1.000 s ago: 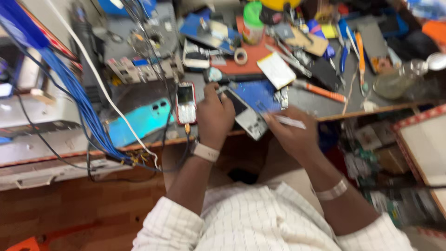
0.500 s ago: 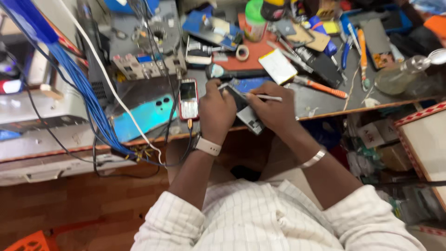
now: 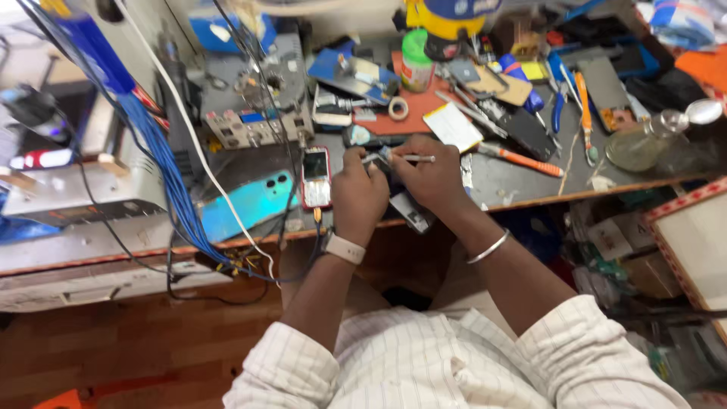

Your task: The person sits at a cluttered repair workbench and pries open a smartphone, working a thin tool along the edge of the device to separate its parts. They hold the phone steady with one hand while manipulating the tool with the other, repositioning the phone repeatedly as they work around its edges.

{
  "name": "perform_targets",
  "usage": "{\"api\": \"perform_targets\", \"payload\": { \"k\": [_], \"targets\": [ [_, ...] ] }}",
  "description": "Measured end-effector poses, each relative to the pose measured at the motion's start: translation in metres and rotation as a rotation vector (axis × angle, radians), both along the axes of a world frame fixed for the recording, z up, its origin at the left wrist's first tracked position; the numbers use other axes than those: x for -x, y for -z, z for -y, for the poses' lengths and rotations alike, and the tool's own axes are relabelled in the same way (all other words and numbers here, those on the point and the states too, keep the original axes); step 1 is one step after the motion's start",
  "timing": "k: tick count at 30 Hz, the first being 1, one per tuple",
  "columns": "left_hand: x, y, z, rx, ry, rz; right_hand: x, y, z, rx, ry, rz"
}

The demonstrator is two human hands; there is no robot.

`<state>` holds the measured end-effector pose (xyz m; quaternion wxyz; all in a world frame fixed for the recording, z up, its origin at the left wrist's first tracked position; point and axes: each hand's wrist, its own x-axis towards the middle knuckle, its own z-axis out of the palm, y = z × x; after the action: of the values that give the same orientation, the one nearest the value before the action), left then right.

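My left hand [image 3: 359, 195] rests on the workbench, fingers curled over a small dark device [image 3: 413, 212] that lies mostly hidden under both hands. My right hand [image 3: 426, 179] is closed around a thin silver tool [image 3: 409, 158], held level with its tip pointing left above the device. The two hands touch each other. A small red-edged phone [image 3: 316, 178] lies just left of my left hand, with a cable at its lower end. A turquoise phone back [image 3: 246, 206] lies further left.
The dark bench top [image 3: 522, 182] is crowded: a grey station with knobs [image 3: 254, 121], a green-capped bottle [image 3: 416, 60], a white pad [image 3: 452, 126], orange-handled screwdrivers [image 3: 519, 159], a tape roll [image 3: 397, 108], a glass bottle [image 3: 644, 144]. Blue cables [image 3: 166, 182] hang at left.
My right hand has moved left and up with the silver tool, closing against my left hand over the device. The view has shifted a little.
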<state>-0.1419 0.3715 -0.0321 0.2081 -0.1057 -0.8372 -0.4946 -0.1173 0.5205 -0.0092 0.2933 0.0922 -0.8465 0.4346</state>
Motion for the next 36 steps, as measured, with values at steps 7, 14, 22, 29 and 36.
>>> {"api": "perform_targets", "payload": {
  "k": [7, 14, 22, 29, 36],
  "targets": [
    [-0.001, -0.001, 0.001, -0.057, 0.015, 0.0, -0.036, 0.0, -0.016, 0.011, 0.066, 0.137],
    [-0.003, -0.004, 0.002, -0.025, 0.014, 0.031, 0.0, -0.004, 0.001, 0.018, 0.033, 0.099],
    [-0.003, 0.003, 0.0, -0.003, -0.023, -0.053, -0.074, -0.013, -0.02, 0.002, 0.119, 0.163],
    [-0.003, -0.002, 0.001, -0.036, 0.02, 0.015, -0.062, -0.007, -0.017, -0.003, 0.089, 0.092],
    [-0.011, -0.008, 0.004, -0.05, 0.073, 0.099, -0.12, -0.019, -0.098, 0.183, 0.259, 0.128]
  ]
}}
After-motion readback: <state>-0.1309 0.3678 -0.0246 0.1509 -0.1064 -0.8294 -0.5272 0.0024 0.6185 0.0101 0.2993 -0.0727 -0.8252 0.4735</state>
